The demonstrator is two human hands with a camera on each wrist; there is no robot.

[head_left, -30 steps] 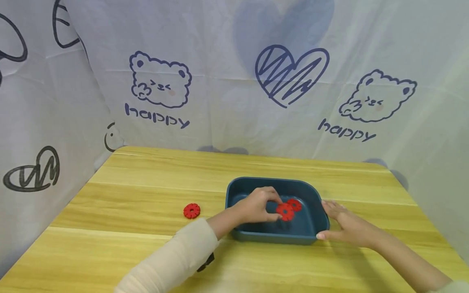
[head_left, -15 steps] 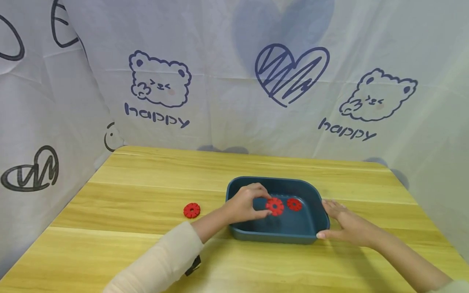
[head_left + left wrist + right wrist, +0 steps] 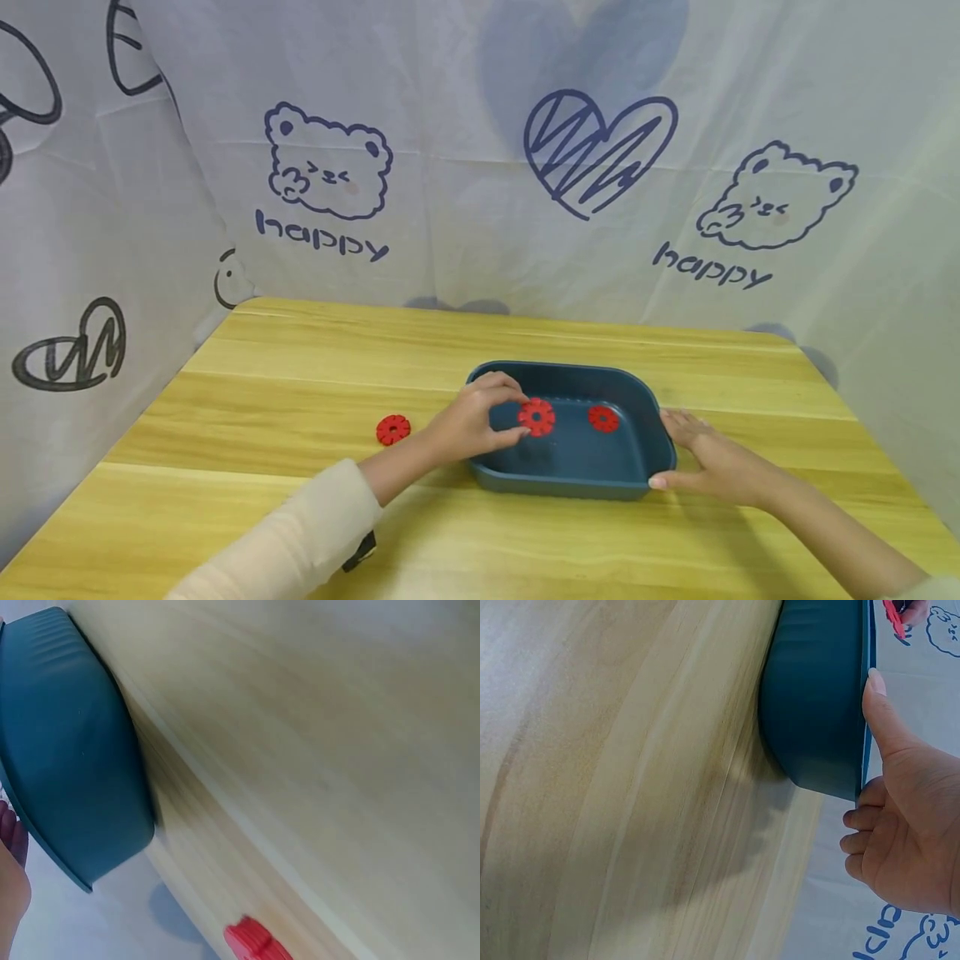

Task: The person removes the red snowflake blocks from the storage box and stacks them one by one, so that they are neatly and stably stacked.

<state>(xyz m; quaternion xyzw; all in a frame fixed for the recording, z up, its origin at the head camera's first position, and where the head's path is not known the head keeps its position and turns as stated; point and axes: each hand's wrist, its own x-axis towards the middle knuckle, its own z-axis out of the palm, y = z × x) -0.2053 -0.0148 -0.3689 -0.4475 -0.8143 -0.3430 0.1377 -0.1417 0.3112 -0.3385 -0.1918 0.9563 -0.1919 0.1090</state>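
Observation:
My left hand (image 3: 468, 421) pinches a red notched plastic disc (image 3: 536, 417) between thumb and fingers, over the left part of a dark blue tub (image 3: 558, 485). A second red disc (image 3: 603, 419) lies on the tub's floor, to the right. My right hand (image 3: 708, 467) holds the tub's right end; in the right wrist view its thumb (image 3: 881, 712) lies along the rim and its other fingers curl by the end wall. The left wrist view catches only the edge of the left hand (image 3: 9, 862), beside the tub's outer wall (image 3: 75, 742).
Another red piece (image 3: 393, 430) lies on the wooden table (image 3: 262, 400) left of the tub, close to the left forearm; its side shows ridges in the left wrist view. A white cloth (image 3: 450, 167) with bear and heart drawings hangs behind the table.
My left hand has drawn the pinched disc leftward and slightly up, away from the other disc in the tub. The right hand and the tub stay in place.

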